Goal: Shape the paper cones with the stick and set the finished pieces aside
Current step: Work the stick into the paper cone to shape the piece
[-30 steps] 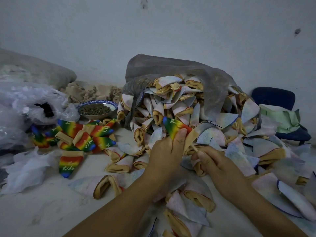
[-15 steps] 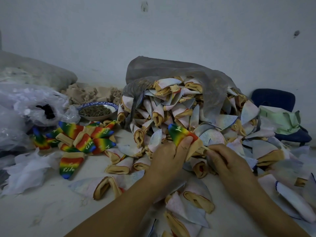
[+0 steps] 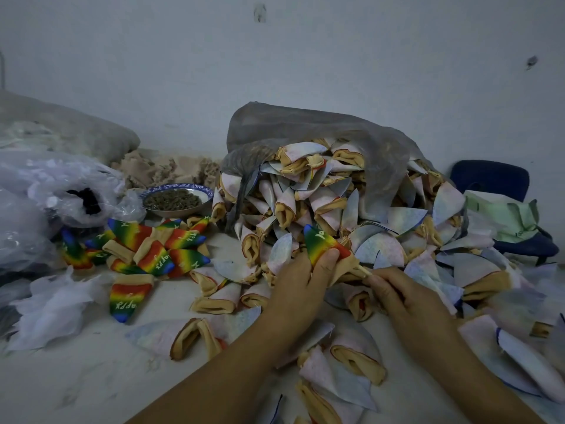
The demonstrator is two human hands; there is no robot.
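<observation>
Shaping one rainbow cone

Your left hand (image 3: 305, 286) grips the rainbow cone (image 3: 321, 243), just in front of the big pile (image 3: 321, 191). Your right hand (image 3: 406, 298) pinches the stick (image 3: 365, 271) at its mouth. Next, I think: lay it with the finished cones (image 3: 159, 249), left of the pile.
</observation>
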